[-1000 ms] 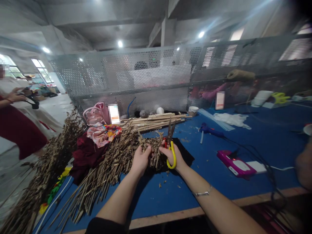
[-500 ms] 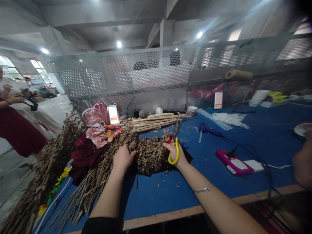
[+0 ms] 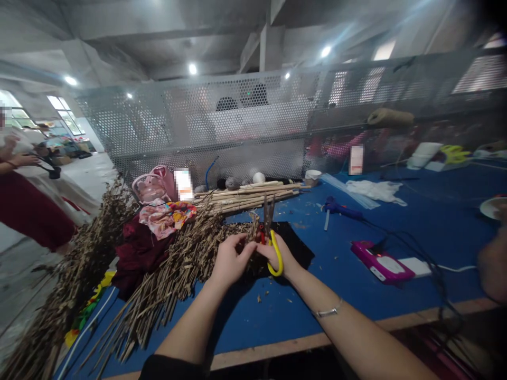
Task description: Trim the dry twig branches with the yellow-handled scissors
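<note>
My right hand has the scissors hooked in it, their yellow handle loop round the hand and their blades pointing up and away. A small tuft of dried plant stands up between my two hands. My left hand meets the right one there, its thumb and fingers closed on the tuft's lower part. Beneath both hands lies a black cloth, partly hidden by dried bits. Just left of my left hand spreads a pile of dried plant stalks with crumpled leaves.
A maroon cloth and a pink bag lie at the left. Wooden sticks run along the back. A blue glue gun, a magenta device and cables are at the right. A person stands at far left.
My left hand has moved right, off the stalk pile, to meet my right hand. My right hand with the scissors has shifted slightly left, and the dried tuft is now between both hands.
</note>
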Tool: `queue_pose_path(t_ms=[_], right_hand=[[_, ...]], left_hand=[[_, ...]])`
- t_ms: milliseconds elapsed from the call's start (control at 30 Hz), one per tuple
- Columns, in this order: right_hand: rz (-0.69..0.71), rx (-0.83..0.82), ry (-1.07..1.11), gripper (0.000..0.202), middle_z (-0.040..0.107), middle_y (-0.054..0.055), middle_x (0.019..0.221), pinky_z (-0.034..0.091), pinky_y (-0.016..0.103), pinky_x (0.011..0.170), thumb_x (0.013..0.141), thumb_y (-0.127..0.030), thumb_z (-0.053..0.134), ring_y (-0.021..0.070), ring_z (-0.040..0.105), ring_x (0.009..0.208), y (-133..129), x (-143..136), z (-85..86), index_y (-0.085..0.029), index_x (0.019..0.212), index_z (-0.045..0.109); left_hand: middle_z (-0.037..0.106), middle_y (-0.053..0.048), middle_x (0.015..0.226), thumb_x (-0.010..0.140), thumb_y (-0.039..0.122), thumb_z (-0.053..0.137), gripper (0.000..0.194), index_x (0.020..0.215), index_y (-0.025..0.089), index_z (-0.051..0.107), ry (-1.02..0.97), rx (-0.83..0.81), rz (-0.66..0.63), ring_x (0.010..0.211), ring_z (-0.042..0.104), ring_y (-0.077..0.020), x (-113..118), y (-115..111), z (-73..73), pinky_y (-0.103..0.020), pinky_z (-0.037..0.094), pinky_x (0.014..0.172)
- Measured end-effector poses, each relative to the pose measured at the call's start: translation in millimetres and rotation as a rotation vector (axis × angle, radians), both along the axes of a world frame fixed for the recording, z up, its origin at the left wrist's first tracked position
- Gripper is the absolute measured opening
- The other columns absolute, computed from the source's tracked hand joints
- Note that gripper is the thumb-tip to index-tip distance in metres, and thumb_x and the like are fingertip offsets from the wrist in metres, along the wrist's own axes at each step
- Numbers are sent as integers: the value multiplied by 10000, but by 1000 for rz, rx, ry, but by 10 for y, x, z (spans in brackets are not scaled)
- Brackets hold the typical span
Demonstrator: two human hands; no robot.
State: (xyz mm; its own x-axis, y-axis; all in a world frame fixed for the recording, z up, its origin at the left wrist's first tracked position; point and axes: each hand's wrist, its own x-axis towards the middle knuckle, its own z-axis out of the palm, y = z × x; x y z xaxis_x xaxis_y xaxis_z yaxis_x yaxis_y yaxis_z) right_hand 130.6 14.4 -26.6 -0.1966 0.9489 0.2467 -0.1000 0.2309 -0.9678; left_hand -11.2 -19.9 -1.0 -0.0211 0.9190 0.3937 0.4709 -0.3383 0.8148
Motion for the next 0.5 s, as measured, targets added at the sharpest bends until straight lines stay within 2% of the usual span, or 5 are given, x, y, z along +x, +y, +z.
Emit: queue_pose_path(t_ms=[100, 200, 300, 500], right_hand=[[0, 3, -51, 234, 529, -35, 644, 422, 250, 585, 584, -261, 644, 118, 498, 586, -41, -27, 33, -178, 748, 500], [-20, 11, -52, 217, 513, -36, 665, 414, 249, 614, 593, -258, 629, 114, 487, 605, -41, -26, 44, -176, 741, 492], [-23, 20, -45, 202, 508, -32, 681, 408, 256, 655, 601, -253, 624, 119, 489, 635, -28, -15, 42, -174, 728, 487], [-68, 0, -40, 210, 508, -23, 683, 405, 261, 656, 605, -270, 630, 127, 489, 648, -12, -30, 31, -169, 719, 485]], left_hand=[[595, -19, 624, 722, 404, 546, 267, 749, 160, 650, -92, -110, -47, 567, 503, -134, 27, 2, -45, -223, 375, 556], [488, 25, 505, 720, 432, 531, 302, 621, 154, 594, -154, -181, -36, 466, 398, -92, 8, 22, -55, -200, 283, 458], [439, 42, 480, 701, 449, 544, 309, 609, 155, 564, -229, -222, -31, 438, 356, -77, -3, 40, -64, -194, 248, 436], [443, 43, 498, 725, 448, 520, 300, 665, 155, 541, -277, -264, -53, 428, 370, -72, 9, 56, -83, -189, 269, 432]])
